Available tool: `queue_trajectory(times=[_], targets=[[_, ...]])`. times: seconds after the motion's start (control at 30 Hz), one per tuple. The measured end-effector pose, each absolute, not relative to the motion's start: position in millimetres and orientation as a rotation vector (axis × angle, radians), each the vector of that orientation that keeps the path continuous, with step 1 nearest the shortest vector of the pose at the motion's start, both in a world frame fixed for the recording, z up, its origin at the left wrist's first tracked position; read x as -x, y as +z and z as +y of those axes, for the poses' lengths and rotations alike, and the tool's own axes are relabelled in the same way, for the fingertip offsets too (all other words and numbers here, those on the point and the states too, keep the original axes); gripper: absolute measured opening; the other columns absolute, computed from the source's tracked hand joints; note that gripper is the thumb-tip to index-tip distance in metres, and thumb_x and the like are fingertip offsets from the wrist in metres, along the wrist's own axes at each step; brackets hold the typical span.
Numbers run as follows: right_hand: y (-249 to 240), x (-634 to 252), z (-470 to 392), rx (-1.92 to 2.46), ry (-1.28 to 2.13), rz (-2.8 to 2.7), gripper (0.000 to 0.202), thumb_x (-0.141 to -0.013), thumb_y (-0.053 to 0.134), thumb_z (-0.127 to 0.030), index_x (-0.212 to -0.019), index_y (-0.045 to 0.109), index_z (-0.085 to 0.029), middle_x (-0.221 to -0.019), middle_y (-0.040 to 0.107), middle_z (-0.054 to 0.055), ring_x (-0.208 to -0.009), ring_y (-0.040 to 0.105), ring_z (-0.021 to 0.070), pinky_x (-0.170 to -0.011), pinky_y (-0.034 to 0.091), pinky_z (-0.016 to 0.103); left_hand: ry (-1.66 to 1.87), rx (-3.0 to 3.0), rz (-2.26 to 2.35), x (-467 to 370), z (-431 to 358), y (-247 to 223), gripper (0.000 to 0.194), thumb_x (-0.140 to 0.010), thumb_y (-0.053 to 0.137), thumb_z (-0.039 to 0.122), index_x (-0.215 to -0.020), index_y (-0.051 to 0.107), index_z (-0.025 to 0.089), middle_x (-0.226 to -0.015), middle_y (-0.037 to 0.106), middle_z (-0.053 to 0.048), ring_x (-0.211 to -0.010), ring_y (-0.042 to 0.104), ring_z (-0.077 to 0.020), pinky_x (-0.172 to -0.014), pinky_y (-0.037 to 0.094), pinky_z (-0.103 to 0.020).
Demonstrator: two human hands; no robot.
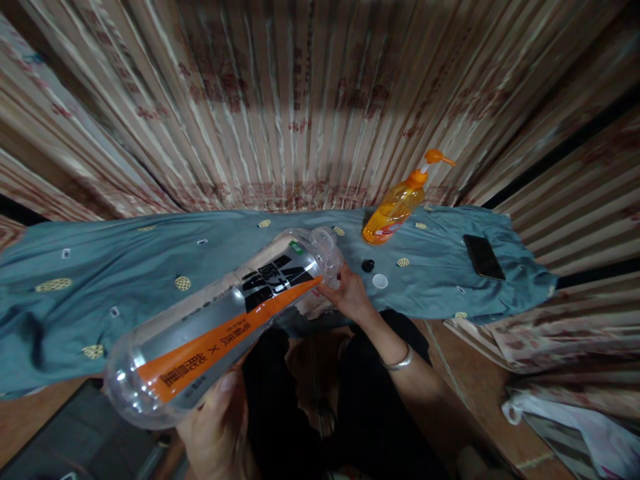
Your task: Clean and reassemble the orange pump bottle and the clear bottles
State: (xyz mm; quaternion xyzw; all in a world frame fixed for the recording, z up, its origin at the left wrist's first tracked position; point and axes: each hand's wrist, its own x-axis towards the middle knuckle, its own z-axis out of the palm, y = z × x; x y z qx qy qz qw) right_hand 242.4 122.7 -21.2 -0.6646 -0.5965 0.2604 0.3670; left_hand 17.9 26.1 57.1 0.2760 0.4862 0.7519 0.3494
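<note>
A large clear plastic bottle point(235, 320) with a silver, orange and black label lies tilted in the air in front of me, its base toward the lower left and its neck toward the upper right. My left hand point(217, 420) is wrapped round the underside near the base. With its fingers closed at the neck end, my right hand point(347, 293) also grips the bottle; a bangle circles that wrist. A black cap point(368, 265) and a white round lid point(380, 281) lie on the cloth just beyond my right hand. Part of a pale, crumpled-looking item point(315, 305) shows beneath the bottle.
A teal patterned cloth point(150, 247) covers the long surface ahead. On it stands an orange pump bottle point(393, 215), with a dark phone point(483, 257) at the right. Pleated curtains point(280, 100) hang behind. A dark box-like object point(85, 433) sits at lower left, a white bag point(565, 420) at lower right.
</note>
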Motion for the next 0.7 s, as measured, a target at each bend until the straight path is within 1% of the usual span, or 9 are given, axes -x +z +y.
queue_trajectory(times=[0.1,0.17,0.27,0.4,0.47,0.53,0.57,0.7], targets=[[-22.0,-242.1,122.9,1.703,0.664,-1.531,0.062,-0.090,0.097,-0.035,-0.147,0.076,-0.022,-0.115,0.093,0.011,-0.108,0.092,0.0377,-0.098,0.074,0.050,1.979,-0.663,1.255,-19.7,26.5,60.8,0.082,-0.051,0.118,0.043,-0.127,0.087,0.037,-0.147,0.084,-0.004,-0.150,0.071,-0.0438,-0.124,0.065,-0.070],[-22.4,-241.7,122.9,1.715,0.659,-1.528,0.062,-0.090,0.097,-0.037,-0.146,0.076,-0.020,-0.114,0.093,0.012,-0.109,0.092,0.0388,-0.097,0.074,0.050,1.982,-0.650,1.259,-21.1,26.1,62.4,0.084,-0.051,0.118,0.042,-0.129,0.087,0.036,-0.150,0.083,-0.005,-0.151,0.071,-0.0440,-0.124,0.065,-0.070],[-22.3,-241.4,122.9,1.728,0.673,-1.523,0.063,-0.091,0.097,-0.040,-0.147,0.076,-0.018,-0.115,0.092,0.013,-0.108,0.092,0.0387,-0.094,0.074,0.048,1.985,-0.652,1.265,-21.5,24.7,61.4,0.075,-0.055,0.117,0.044,-0.123,0.088,0.034,-0.147,0.084,-0.006,-0.151,0.071,-0.0453,-0.122,0.067,-0.069],[-22.2,-241.5,123.2,1.719,0.688,-1.529,0.064,-0.092,0.096,-0.042,-0.147,0.075,-0.017,-0.117,0.092,0.014,-0.109,0.092,0.0386,-0.095,0.073,0.048,1.976,-0.650,1.239,-20.7,23.6,57.9,0.054,-0.058,0.115,0.043,-0.106,0.092,0.036,-0.138,0.088,-0.005,-0.148,0.075,-0.0485,-0.112,0.074,-0.067],[-22.7,-241.5,123.3,1.717,0.690,-1.531,0.065,-0.092,0.095,-0.044,-0.147,0.074,-0.016,-0.116,0.092,0.015,-0.109,0.092,0.0387,-0.096,0.073,0.049,2.001,-0.629,1.235,-21.3,24.3,58.2,0.052,-0.054,0.115,0.044,-0.100,0.092,0.038,-0.135,0.089,-0.004,-0.147,0.075,-0.0489,-0.106,0.076,-0.065],[-23.7,-241.2,123.5,1.715,0.686,-1.531,0.067,-0.093,0.095,-0.046,-0.148,0.074,-0.014,-0.116,0.092,0.015,-0.108,0.092,0.0384,-0.095,0.073,0.048,1.978,-0.618,1.257,-22.3,25.3,59.6,0.050,-0.053,0.114,0.043,-0.098,0.092,0.038,-0.139,0.088,-0.002,-0.150,0.073,-0.0479,-0.108,0.076,-0.063],[-24.4,-241.0,123.6,1.714,0.681,-1.531,0.068,-0.093,0.095,-0.047,-0.148,0.074,-0.014,-0.116,0.092,0.015,-0.107,0.091,0.0383,-0.094,0.073,0.048,1.983,-0.622,1.259,-22.6,25.7,60.3,0.049,-0.052,0.114,0.044,-0.095,0.092,0.038,-0.139,0.088,-0.002,-0.150,0.073,-0.0484,-0.107,0.076,-0.064],[-27.6,-240.1,124.6,1.727,0.649,-1.518,0.068,-0.090,0.096,-0.049,-0.144,0.076,-0.013,-0.113,0.092,0.014,-0.104,0.091,0.0386,-0.092,0.073,0.048,1.996,-0.644,1.267,-22.3,26.6,61.2,0.048,-0.053,0.113,0.041,-0.096,0.091,0.039,-0.139,0.088,-0.001,-0.156,0.069,-0.0478,-0.107,0.075,-0.064]])
